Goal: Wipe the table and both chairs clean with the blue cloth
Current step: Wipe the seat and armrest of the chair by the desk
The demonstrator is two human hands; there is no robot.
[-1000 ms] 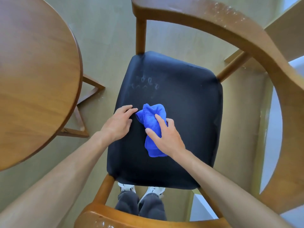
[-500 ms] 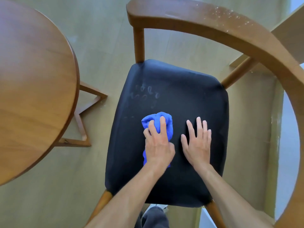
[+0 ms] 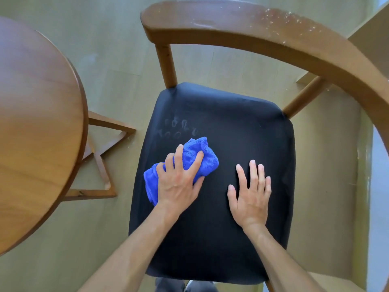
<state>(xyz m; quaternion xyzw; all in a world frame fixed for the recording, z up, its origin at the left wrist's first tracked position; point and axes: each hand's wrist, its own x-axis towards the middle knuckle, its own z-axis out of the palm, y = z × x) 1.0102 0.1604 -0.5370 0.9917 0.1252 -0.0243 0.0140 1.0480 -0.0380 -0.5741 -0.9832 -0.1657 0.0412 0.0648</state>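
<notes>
Pressing down on the black seat of a wooden chair, the left hand gripped the blue cloth, its fingers curled over the bunched fabric and its thumb tucked against the cloth's right side. The cloth lay on the left half of the seat, one crumpled end sticking out past the fingertips toward the chair back and the other end showing at the left of the wrist. Faint pale smudges marked the upholstery just beyond the cloth. The right hand lay flat on the seat beside it, fingers straight and slightly spread, holding nothing, with bare black seat between the two hands. Both forearms reached in from the lower edge of the view.

The chair's curved back rail swept across the top and down the right side, and white specks dotted its upper right stretch. A round wooden bench filled the left side of the view, with angled struts of its base showing on the pale floor between it and the chair.
</notes>
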